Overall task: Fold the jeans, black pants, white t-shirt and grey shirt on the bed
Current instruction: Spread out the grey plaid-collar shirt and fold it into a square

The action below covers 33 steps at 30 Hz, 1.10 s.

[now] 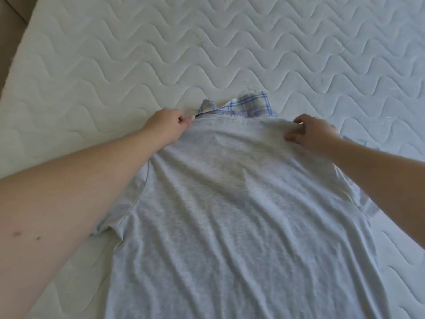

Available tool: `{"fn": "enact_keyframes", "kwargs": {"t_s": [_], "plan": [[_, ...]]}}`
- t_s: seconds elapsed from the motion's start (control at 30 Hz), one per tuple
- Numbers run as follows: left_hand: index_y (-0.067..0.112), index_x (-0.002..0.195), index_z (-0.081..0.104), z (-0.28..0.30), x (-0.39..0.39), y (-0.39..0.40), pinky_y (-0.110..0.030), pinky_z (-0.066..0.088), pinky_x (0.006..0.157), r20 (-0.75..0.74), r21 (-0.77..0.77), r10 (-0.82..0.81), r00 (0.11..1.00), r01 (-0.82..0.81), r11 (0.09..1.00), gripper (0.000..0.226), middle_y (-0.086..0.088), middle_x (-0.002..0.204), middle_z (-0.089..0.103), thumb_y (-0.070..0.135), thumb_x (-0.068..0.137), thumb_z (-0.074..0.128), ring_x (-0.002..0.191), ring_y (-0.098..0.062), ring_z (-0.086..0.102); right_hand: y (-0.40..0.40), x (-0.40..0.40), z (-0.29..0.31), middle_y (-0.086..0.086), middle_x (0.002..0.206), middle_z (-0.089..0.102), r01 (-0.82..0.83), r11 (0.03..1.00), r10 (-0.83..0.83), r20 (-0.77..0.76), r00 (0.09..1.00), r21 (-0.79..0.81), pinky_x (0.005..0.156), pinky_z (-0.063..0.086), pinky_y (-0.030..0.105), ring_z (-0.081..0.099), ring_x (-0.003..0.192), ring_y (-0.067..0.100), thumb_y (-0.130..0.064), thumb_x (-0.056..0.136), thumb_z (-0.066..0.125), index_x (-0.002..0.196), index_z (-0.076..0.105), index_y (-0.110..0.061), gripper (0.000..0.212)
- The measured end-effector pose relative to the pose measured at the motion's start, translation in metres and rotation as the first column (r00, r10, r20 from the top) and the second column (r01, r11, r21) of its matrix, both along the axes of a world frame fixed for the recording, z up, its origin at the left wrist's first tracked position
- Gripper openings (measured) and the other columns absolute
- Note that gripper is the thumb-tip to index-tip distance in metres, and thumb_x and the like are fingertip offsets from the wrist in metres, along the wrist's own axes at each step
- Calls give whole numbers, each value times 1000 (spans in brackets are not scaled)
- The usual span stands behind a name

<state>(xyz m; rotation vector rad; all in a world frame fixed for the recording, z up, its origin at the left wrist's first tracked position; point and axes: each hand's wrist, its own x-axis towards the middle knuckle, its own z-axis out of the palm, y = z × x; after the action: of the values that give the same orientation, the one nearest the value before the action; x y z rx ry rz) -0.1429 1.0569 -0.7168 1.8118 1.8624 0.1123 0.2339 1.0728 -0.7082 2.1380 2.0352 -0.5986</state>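
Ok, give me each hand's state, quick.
Left hand: closed, pinching the far edge of the grey shirt.
Right hand: closed, gripping the same far edge.

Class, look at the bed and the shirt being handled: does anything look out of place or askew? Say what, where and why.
A plaid cloth peeks out beyond the far edge of the grey shirt, partly covered by it and bunched. The shirt itself lies rumpled in long creases on the mattress, while the left hand and right hand pinch its far edge.
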Motion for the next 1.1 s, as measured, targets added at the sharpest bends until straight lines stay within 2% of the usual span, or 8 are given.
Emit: {"fn": "enact_keyframes", "kwargs": {"t_s": [0.13,0.37,0.5,0.63,0.77,0.87,1.0,1.1], "plan": [[21,88,53,-1,30,23,-29,33,66,-25,-132,-22,999,18,991,28,-11,96,63,45,86,68,82,-25,52,10,4,8,6,93,58,-156,987,159,70,985,-48,69,35,33,49,84,25,-44,80,74,93,49,-20,37],[19,96,58,-7,29,35,-34,43,81,-81,60,261,962,-257,965,9,-16,114,64,17,92,50,106,-36,59,6,17,4,4,84,51,-80,994,63,213,975,71,64,38,32,49,75,27,-35,91,61,106,58,-16,24],[9,102,64,-9,30,31,-36,41,79,-50,-116,110,993,-115,986,50,-19,102,65,54,96,44,104,-37,59,5,26,2,2,76,53,-147,985,111,332,937,88,77,34,37,52,79,27,-52,92,55,94,58,-17,35],[15,104,66,-3,7,22,-33,42,74,-233,-121,-150,961,124,985,39,-15,97,64,49,87,65,97,-34,59,0,55,1,1,75,55,-89,996,93,352,932,-27,87,28,40,47,83,25,-66,90,45,84,56,-21,47],[21,91,63,-4,-7,13,-36,43,79,-216,71,44,975,-29,997,28,-9,93,66,49,89,61,92,-32,59,-10,72,1,11,111,61,18,991,-50,243,969,133,97,27,43,48,112,32,-50,92,55,112,61,-19,36],[25,92,56,-3,-16,0,-41,36,87,-356,-26,35,934,-48,999,54,-3,92,60,76,86,38,97,-29,55,-22,58,2,12,136,49,49,963,-77,93,993,265,110,21,46,37,131,33,-35,92,57,132,50,-22,43],[25,102,59,7,-56,-21,-49,32,95,-500,-128,21,866,-98,987,84,-12,119,56,86,76,8,116,-34,49,-49,3,9,6,145,43,-112,928,132,-32,991,354,114,19,45,33,137,27,-32,93,56,143,41,-21,53],[26,122,56,10,-86,-33,-51,31,99,-552,-241,12,834,-174,955,87,-13,132,52,88,78,13,123,-36,45,-74,-48,9,3,153,36,-172,951,216,-154,964,256,116,18,44,29,141,24,-33,96,52,150,32,-22,58]]}}
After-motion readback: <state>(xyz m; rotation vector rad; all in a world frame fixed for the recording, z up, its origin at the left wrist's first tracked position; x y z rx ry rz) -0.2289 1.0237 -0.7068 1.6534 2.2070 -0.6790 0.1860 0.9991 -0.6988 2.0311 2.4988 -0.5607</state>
